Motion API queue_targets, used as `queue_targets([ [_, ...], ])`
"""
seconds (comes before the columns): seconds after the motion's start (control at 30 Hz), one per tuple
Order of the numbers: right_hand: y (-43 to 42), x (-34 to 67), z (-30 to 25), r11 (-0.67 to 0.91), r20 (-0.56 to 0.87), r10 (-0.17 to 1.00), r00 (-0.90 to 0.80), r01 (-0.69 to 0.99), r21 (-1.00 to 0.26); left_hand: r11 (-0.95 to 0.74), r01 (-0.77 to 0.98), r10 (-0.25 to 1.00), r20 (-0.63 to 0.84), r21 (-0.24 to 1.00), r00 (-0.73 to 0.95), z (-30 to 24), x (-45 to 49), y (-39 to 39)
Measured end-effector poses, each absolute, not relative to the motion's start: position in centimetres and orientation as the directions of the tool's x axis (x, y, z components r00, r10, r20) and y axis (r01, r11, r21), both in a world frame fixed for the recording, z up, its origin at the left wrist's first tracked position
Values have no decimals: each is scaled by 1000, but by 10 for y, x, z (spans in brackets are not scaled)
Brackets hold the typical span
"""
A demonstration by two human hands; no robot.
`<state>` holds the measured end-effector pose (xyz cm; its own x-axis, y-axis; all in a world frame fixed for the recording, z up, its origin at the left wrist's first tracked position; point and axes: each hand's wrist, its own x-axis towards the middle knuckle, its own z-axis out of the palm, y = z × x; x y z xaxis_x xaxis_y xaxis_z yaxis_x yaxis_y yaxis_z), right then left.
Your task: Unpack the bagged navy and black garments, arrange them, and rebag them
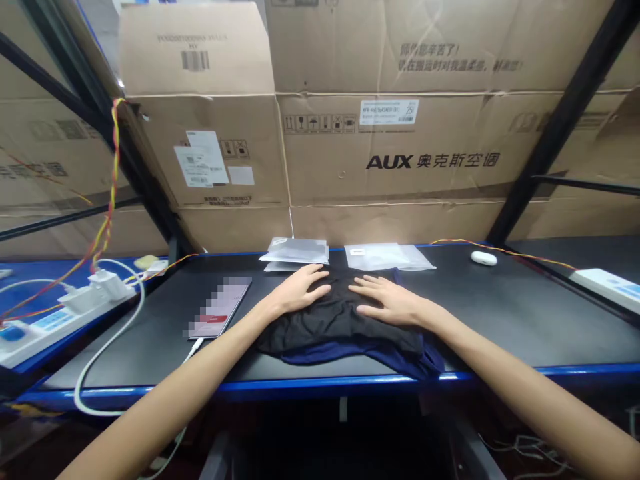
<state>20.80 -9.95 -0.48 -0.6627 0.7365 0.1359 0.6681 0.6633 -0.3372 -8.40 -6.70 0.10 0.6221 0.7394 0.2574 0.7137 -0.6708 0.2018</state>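
"Where's the cloth?"

"The black cloth (345,323) lies on the table (480,313), right in front of the person. Pretend it's the middle of a clock."

"And the hands?"

"Both lie flat on top. The left hand (300,290) is at ten and the right hand (393,300) is at two. Their fingers are a bit spread, and I don't see them pinching anything."

"What could go wrong?"

"The cloth looks thin, so it might bunch up if one hand pushes harder. See its blue edge (427,357), between four and five? It's near the front of the table, so a big tug toward six could make it slip off."

"And the phone (225,317) at nine?"

"Its white cord (197,346) goes behind the left arm (200,363). If the arm catches it, the phone could get dragged."

"What's at eleven and one?"

"Bags (387,257), close to the fingertips. A long push could bump them."
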Motion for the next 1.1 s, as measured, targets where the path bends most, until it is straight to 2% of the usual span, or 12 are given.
queue_targets([
  [0.1,-96,210,-3,671,173,735,-656,666,-324,-651,742,745,318,157,587,-2,-87,-54],
  [0.23,-78,222,-4,693,384,712,-588,676,-250,-643,754,751,311,138,583,-4,-90,-47],
  [0.3,-67,232,-7,640,464,727,-506,745,-188,-644,752,754,288,142,591,-3,-90,-47],
  [0.43,-51,245,-15,532,457,778,-431,839,-114,-645,744,757,285,176,588,1,-91,-47],
  [0.77,-60,238,-9,490,517,787,-337,851,-191,-708,573,689,583,413,430,4,-86,-50],
  [0.93,-74,238,-4,521,638,706,-309,836,-171,-678,484,729,586,553,352,6,-84,-54],
  [1.0,-81,240,-2,560,671,666,-326,813,-160,-702,482,707,589,524,391,8,-86,-56],
  [1.1,-94,246,-2,636,644,657,-392,747,-195,-768,481,637,577,423,510,12,-92,-61],
])
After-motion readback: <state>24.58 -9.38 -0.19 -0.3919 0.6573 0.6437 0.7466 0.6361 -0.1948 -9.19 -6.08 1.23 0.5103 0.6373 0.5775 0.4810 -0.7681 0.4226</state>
